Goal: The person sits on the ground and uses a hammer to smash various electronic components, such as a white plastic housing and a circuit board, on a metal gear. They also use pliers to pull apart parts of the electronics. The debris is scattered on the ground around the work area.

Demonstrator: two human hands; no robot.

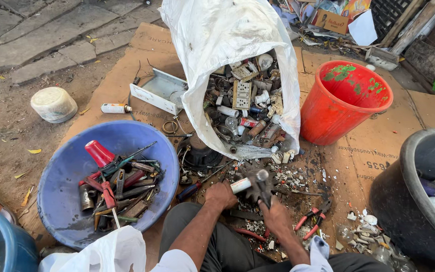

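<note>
Far left there's a blue basin (66, 186) full of screwdrivers and old tools. My left hand (221, 195) is clenched around a small white tube (240, 185), pinned on the cardboard (127, 85) just below the open white sack (237, 45) of scrap switches. My right hand (276, 214) grips a hammer (261, 182), its head right beside the tube. Red-handled pliers (314, 219) lie nearby, then a red bucket (346, 108).

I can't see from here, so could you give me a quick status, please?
Left hand grips a white tube. Right hand swings a hammer, blurred. Red pliers beside.
</note>
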